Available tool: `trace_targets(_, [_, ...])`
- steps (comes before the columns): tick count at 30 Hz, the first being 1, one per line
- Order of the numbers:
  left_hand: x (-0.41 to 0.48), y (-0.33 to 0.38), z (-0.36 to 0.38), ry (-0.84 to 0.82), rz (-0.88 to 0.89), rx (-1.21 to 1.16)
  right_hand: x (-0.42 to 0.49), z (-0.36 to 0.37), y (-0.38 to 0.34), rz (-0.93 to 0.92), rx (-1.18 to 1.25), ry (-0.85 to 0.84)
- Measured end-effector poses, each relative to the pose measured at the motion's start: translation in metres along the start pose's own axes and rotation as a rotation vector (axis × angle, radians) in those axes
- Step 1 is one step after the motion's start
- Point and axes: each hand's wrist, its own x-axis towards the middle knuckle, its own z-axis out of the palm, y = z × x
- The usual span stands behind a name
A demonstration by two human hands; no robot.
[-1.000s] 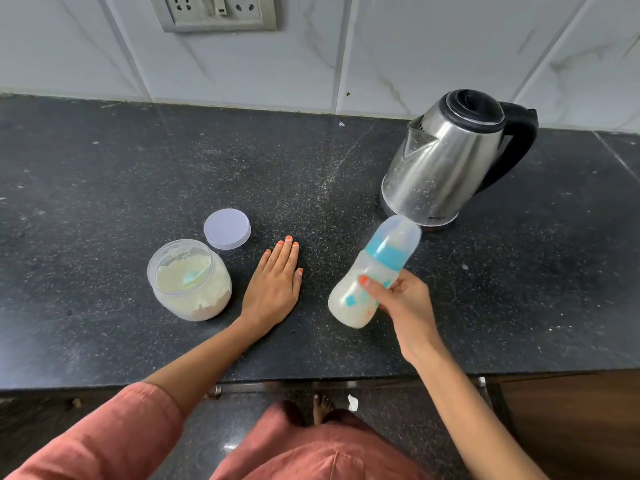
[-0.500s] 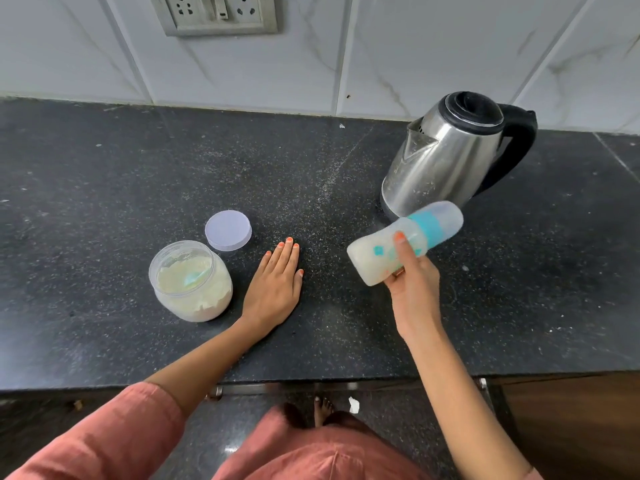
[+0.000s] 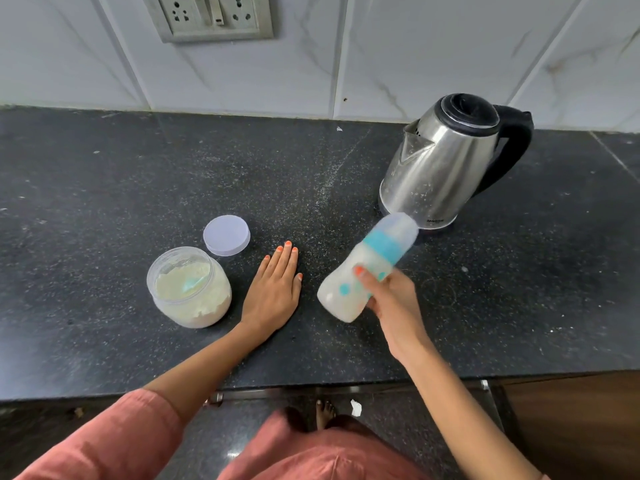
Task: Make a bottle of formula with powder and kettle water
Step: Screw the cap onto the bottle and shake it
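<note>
My right hand (image 3: 393, 299) grips a baby bottle (image 3: 363, 268) above the black counter. The bottle is tilted, its capped top and blue collar pointing up and right toward the kettle, and milky white liquid fills it. It looks blurred. My left hand (image 3: 275, 289) rests flat on the counter, fingers straight, between the bottle and the powder jar. The open clear jar (image 3: 188, 289) holds pale formula powder with a bluish scoop sunk in it. Its round lid (image 3: 227, 234) lies just behind it. A steel kettle (image 3: 440, 164) with a black lid and handle stands at the back right.
The black speckled counter (image 3: 104, 209) stretches left and right, dusted with powder near the middle. A tiled wall with a socket plate (image 3: 211, 15) rises behind. The counter's front edge runs below my forearms, with the floor and a foot visible beneath.
The bottle has swung from nearly horizontal half a second ago down to a steeper tilt, lower and left again, as it was a second ago. My left hand has stayed put.
</note>
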Motion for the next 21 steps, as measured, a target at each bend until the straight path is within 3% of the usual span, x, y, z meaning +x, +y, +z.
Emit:
trace_targets(3, [0.0, 0.0, 0.0, -0.001, -0.004, -0.007, -0.006, -0.004, -0.001, -0.026, -0.172, -0.121])
trace_targets(8, [0.0, 0.0, 0.001, 0.004, 0.002, -0.005, 0.009, -0.003, -0.006, -0.043, 0.229, 0.139])
trace_targets(12, [0.0, -0.001, 0.001, 0.007, -0.002, -0.01, -0.005, 0.0, -0.002, -0.025, -0.128, -0.073])
trace_targets(14, [0.001, 0.0, 0.001, 0.006, -0.003, -0.013, -0.006, -0.003, -0.004, -0.055, -0.19, -0.118])
trace_targets(19, [0.0, 0.0, 0.001, 0.012, 0.002, -0.014, 0.01, -0.004, -0.004, -0.065, 0.172, 0.139])
trace_targets(21, [0.0, 0.0, 0.001, 0.009, 0.002, -0.017, 0.006, 0.0, 0.001, -0.05, 0.074, 0.103])
